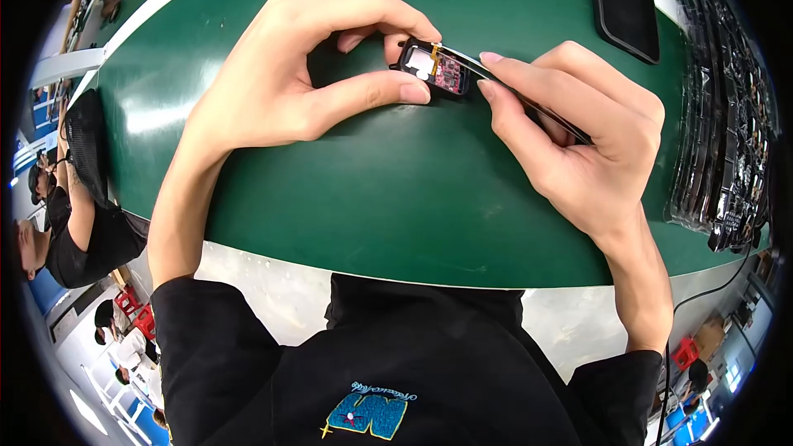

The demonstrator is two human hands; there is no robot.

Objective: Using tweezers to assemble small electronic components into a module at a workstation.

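Between the thumb and fingers of my left hand [310, 74] is a small black electronic device [447, 77], its casing open upward. Inside it show a white rectangular part, a reddish circuit board and a strip of yellow-orange flex ribbon. My right hand [578, 120] pinches a pair of dark, slender tweezers [529, 103]. Their tips reach to the upper edge of the device, near the ribbon. Whether the tips grip anything is too small to tell. Both hands are held over the green tabletop [380, 190].
A black phone-like slab [624, 4] lies at the far right. Beyond my right hand, trays of black parts in clear plastic [719, 116] are stacked along the table's right side. A black cable [710, 293] hangs there. People [83, 223] sit off to the left.
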